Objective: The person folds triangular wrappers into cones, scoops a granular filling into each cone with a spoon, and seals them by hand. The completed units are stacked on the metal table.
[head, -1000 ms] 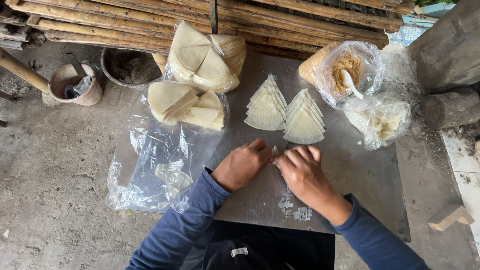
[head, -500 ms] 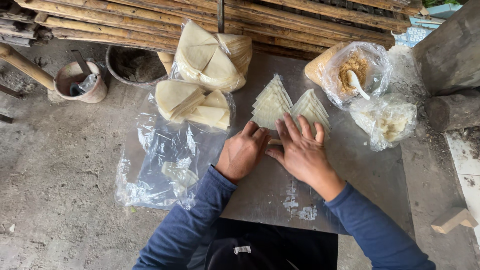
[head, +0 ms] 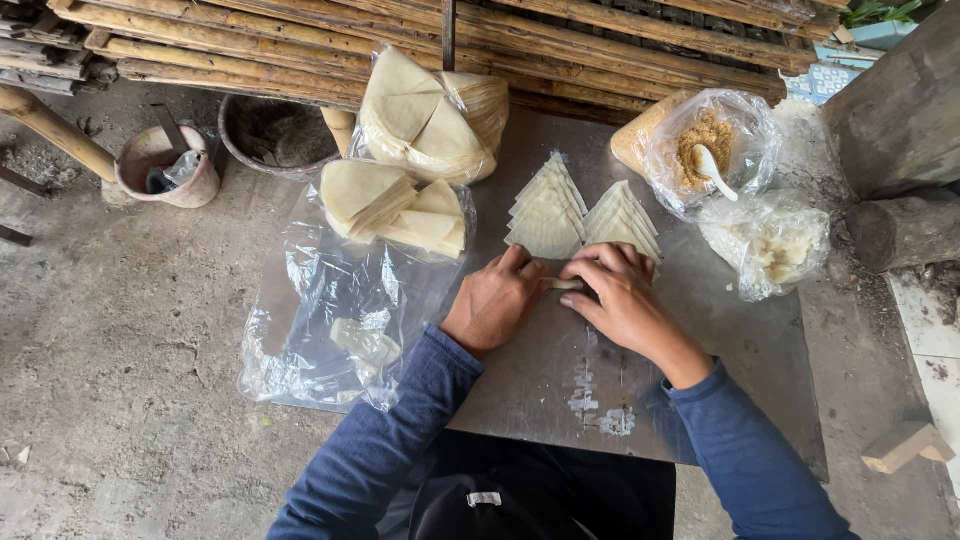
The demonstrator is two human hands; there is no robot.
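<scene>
Both hands have drawn back toward six o'clock from the wrapper fans (head: 580,212); left hand (head: 495,300) and right hand (head: 615,295) fingers pinch closed on a rolled wrapper (head: 562,284) between them.

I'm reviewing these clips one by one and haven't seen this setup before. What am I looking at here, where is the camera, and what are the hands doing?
There is no machine: a person in blue sleeves works with bare hands, filmed by a camera worn on their head, looking down. Both hands rest on a grey metal sheet. The left hand and right hand pinch a small pale rolled wrapper between them. Just beyond lie two fans of triangular wrappers. Further left, stacks of wrappers sit on a clear plastic bag. To the right is a bag of brown filling with a white spoon, and another bag of pale filling.
</scene>
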